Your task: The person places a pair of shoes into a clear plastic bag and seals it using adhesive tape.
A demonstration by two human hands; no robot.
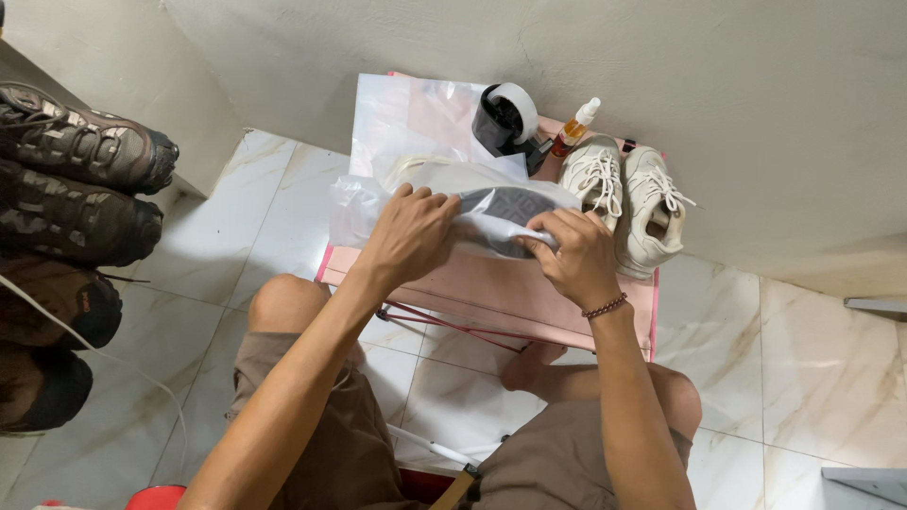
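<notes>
left hand (408, 238): flat, fingers together, pressing down on clear plastic bag (397, 194) over the shoe (501, 210) inside
right hand (573, 257): fingers curled, pinching bag edge at the shoe's right end; beaded bracelet (605, 306) on wrist
shoe: pale, grey sole up, lying sideways in the bag on pink folding table (491, 293), mid-table
neighbours: white sneaker pair (624, 194) just right of bag, nearly touching right hand; tape dispenser (510, 121) and small spray bottle (576, 125) behind, near the wall
floor left: row of dark boots (76, 179), well apart
risk 1: thin film likely to tear if pinched edge is pulled hard against the sole corner
risk 2: right elbow or wrist swing could knock sneaker pair off table edge
risk 3: bag slippery, so shoe could slide toward front edge if left-hand pressure lifts
risk 4: light table on thin legs, so heavy lean could tip bottle
</notes>
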